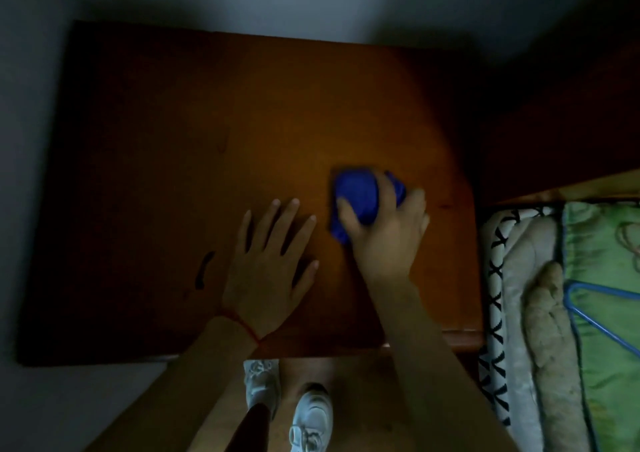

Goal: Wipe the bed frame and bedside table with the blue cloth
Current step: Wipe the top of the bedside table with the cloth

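The bedside table [180, 133] is a brown wooden top seen from straight above, filling most of the view. The bunched blue cloth [356, 193] lies on its right half, and my right hand [388, 230] grips it from above, pressed onto the wood. My left hand [273, 268] rests flat on the table just left of the cloth, fingers spread, holding nothing. The wooden bed frame [561, 133] stands dark at the right, beside the table.
A bed with a patterned mattress edge [497, 299], beige bedding and a green cover [602, 313] runs down the right side; a blue hanger [588, 316] lies on it. A grey wall is behind the table. My white shoes [311, 417] stand below the table's front edge.
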`<act>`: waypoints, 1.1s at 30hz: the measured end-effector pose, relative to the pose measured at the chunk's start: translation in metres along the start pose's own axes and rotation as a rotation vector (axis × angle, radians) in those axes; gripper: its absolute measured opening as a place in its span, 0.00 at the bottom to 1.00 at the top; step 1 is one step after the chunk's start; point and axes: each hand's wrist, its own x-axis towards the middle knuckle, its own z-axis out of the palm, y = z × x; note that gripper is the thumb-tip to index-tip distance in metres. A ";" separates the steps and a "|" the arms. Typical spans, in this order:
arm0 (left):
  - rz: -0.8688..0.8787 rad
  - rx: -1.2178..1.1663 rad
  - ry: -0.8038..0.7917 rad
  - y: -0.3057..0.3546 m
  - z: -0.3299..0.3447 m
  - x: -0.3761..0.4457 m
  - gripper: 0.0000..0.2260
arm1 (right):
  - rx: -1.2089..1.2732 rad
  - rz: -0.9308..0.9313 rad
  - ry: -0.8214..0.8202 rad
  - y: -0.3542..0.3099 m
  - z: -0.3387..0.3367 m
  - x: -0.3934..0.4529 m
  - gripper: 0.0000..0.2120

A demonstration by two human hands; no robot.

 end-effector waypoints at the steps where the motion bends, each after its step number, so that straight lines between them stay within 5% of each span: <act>1: -0.005 0.001 -0.010 0.000 0.000 0.000 0.23 | 0.006 0.020 0.002 -0.006 0.003 0.027 0.29; 5: 0.002 -0.014 -0.040 -0.003 -0.003 0.003 0.22 | 0.049 0.060 0.009 -0.012 0.010 0.074 0.29; 11: 0.001 -0.054 -0.025 -0.020 -0.012 0.033 0.23 | -0.003 0.011 -0.001 -0.001 0.002 0.005 0.30; 18: -0.008 0.026 -0.087 -0.035 -0.009 0.073 0.23 | 0.056 0.093 -0.004 -0.022 0.016 0.130 0.29; 24: -0.016 0.024 -0.136 -0.035 -0.011 0.074 0.25 | 0.022 0.022 -0.024 -0.017 0.009 0.072 0.29; 33: -0.029 -0.003 -0.111 -0.034 -0.015 0.076 0.24 | 0.084 0.096 0.011 -0.039 0.029 0.195 0.28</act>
